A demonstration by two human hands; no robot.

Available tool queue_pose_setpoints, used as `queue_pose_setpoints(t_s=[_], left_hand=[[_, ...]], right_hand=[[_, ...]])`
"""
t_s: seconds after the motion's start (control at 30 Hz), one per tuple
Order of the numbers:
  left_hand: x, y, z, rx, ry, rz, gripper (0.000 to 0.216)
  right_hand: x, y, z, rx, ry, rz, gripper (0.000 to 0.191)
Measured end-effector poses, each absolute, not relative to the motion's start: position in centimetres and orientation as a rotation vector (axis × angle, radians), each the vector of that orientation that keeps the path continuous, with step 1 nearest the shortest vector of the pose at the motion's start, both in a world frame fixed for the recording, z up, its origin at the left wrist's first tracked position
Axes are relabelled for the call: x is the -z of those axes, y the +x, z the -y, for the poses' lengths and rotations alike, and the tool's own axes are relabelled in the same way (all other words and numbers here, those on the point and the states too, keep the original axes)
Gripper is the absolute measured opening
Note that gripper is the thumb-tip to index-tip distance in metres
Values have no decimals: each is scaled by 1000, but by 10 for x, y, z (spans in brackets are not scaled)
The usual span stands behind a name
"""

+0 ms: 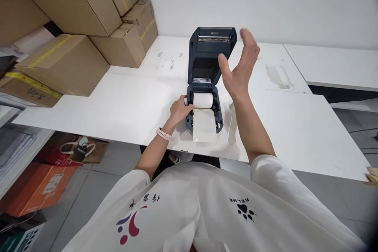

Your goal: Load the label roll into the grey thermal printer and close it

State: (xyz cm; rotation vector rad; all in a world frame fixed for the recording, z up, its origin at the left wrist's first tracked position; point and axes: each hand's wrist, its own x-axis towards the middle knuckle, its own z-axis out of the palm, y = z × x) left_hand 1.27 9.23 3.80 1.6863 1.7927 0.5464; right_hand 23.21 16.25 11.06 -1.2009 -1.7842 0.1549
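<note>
A dark blue label printer (pixel 219 115) stands on the white table with its lid (pixel 203 53) tilted up. In its bay lies a roll of white labels (pixel 202 100), and a strip of label paper (pixel 204 126) runs from it over the front edge. My left hand (pixel 179 109) grips the printer's left side, thumb over the rim by the roll; its other fingers are partly hidden. Beside the lid's right edge my right hand (pixel 240 67) is raised, thumb and fingers spread, holding nothing. A loose strip of paper (pixel 232 126) lies right of the printer.
Cardboard boxes (pixel 62 63) with yellow tape are piled at the table's left end. Behind the white table (pixel 141 102) rises a white wall (pixel 265 4). An orange box (pixel 41 185) is low at the left. Peeled patches (pixel 279 76) mark the tabletop at right.
</note>
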Motion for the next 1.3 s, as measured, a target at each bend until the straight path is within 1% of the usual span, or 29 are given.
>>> queue_pose_setpoints(t_s=[0.1, 0.17, 0.2, 0.3, 0.43, 0.6, 0.67, 0.77, 0.87, 1.03, 1.17, 1.3], left_hand=[[-38, 14, -94, -530, 1703, -1824, 56], [-39, 16, -95, -506, 1728, -1856, 54], [-40, 16, -95, -493, 1740, -1867, 54], [-41, 18, -95, -479, 1747, -1878, 52], [-39, 18, -94, -504, 1711, -1875, 51], [-38, 16, -94, -521, 1691, -1845, 54], [-38, 16, -94, -535, 1685, -1835, 54], [-37, 16, -94, -559, 1665, -1830, 55], [-36, 16, -93, -577, 1644, -1820, 55], [-35, 16, -92, -620, 1627, -1801, 54], [-34, 15, -92, -648, 1615, -1789, 54], [-33, 15, -92, -660, 1610, -1785, 55]], right_hand=[[-110, 222, -135, -272, -1199, 2069, 56], [-101, 214, -132, -398, -1259, 2355, 49], [-95, 210, -133, -436, -1314, 2489, 52], [-77, 194, -145, -449, -1483, 2763, 69], [-72, 186, -157, -504, -1482, 2849, 79], [-109, 229, -146, -942, -1124, 2588, 94], [-127, 258, -137, -1026, -1017, 2397, 97], [-137, 298, -135, -1060, -946, 2078, 93], [-119, 326, -155, -1073, -947, 1819, 96], [-57, 339, -209, -1076, -1141, 1579, 114], [-16, 331, -232, -1098, -1294, 1483, 111], [7, 323, -238, -1117, -1345, 1444, 110]])
